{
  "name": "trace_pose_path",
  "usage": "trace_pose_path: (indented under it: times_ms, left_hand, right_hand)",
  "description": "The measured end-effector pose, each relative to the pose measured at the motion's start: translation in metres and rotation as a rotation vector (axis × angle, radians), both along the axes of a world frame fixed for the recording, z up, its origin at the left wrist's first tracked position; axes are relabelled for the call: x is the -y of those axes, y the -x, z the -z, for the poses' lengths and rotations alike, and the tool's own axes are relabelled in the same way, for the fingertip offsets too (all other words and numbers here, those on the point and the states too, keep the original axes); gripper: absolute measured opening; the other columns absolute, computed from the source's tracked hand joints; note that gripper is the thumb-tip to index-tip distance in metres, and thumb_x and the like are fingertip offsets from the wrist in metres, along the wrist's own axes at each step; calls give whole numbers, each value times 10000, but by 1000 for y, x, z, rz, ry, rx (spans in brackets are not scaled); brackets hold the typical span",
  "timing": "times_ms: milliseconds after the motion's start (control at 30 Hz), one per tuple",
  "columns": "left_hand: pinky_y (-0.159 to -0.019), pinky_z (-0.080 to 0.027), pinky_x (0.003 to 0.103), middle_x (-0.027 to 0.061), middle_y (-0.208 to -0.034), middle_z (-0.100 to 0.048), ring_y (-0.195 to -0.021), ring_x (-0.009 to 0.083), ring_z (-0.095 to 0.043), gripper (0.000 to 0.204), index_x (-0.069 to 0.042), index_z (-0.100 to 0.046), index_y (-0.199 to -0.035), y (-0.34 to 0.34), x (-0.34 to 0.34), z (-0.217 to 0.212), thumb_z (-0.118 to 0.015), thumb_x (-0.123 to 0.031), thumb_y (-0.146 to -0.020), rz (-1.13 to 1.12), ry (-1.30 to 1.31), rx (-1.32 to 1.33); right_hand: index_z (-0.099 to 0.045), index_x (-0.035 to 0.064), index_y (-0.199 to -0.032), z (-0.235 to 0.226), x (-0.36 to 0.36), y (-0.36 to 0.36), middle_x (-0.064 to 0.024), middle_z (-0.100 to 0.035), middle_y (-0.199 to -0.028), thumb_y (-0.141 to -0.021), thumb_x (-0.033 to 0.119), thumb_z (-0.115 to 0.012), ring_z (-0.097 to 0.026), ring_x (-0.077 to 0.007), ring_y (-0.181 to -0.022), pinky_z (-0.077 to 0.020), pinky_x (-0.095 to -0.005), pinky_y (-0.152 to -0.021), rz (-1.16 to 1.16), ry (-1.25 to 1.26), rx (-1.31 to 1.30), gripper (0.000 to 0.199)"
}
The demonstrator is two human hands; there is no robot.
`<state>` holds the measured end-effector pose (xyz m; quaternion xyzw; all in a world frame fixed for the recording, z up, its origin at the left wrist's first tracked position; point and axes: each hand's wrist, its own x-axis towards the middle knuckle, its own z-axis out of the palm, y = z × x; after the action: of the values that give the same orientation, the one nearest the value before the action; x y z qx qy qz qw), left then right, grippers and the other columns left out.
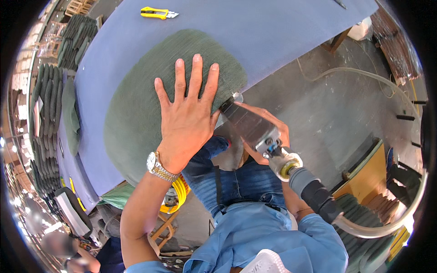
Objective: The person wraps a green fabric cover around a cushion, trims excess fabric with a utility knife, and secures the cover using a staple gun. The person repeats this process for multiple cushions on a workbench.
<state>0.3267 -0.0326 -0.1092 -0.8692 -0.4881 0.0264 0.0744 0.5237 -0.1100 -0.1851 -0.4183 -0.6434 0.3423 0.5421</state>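
Note:
A rounded, dark green fabric-covered seat pad (136,104) lies on the blue table top. My left hand (189,104) presses flat on it with fingers spread, a watch on the wrist. At the pad's right edge, my right hand (283,129) is closed around a dark hand-held air tool (250,123) with a hose fitting. The tool's tip meets the pad edge just right of my left thumb. The tool's body hides part of the right hand, and the tip's exact contact is hard to make out.
A yellow-handled cutter (154,12) lies at the far side of the blue table (255,27). A clear hose (364,230) loops round on the right. Stacked green pads (48,104) stand at the left. A coiled yellow hose (181,195) hangs below the table edge. Another person (91,259) is at lower left.

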Motion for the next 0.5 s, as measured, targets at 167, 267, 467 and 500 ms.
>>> trace_pose_path:
  times_ms: [167,267,467,500]
  left_hand:
    - [-1160,-246,736,104,-1718,-209,-1569,384,-208,1013,-220,-292,-1637,2,-1,1,-842,-280,-789,14,-37,23]
    - [-1158,-262,732,101,-1712,-223,-1563,378,-222,1030,-231,-296,-1634,4,-1,4,-857,-268,-770,16,-68,37]
    - [-1163,-254,734,92,-1712,-227,-1566,371,-217,1048,-235,-284,-1637,2,1,4,-861,-251,-762,1,-59,36]
    - [-1164,-254,734,91,-1712,-227,-1567,368,-216,1053,-235,-283,-1637,3,0,5,-862,-247,-758,-2,-56,41]
  right_hand:
    - [-722,63,-1052,21,-1,6,-130,-726,-1150,-844,122,-744,-712,-299,-1029,-575,-409,-878,55,-28,95,218]
    - [-737,69,-1024,79,22,6,-97,-738,-1036,-884,67,-728,-726,-264,-919,-585,-425,-815,101,-28,242,140]
    - [-772,86,-1007,148,68,-8,-106,-758,-1088,-845,30,-768,-737,-259,-956,-584,-386,-847,16,147,486,172]
    - [-769,84,-1010,140,64,-6,-109,-756,-1092,-844,27,-767,-735,-257,-968,-582,-378,-851,39,74,509,175]
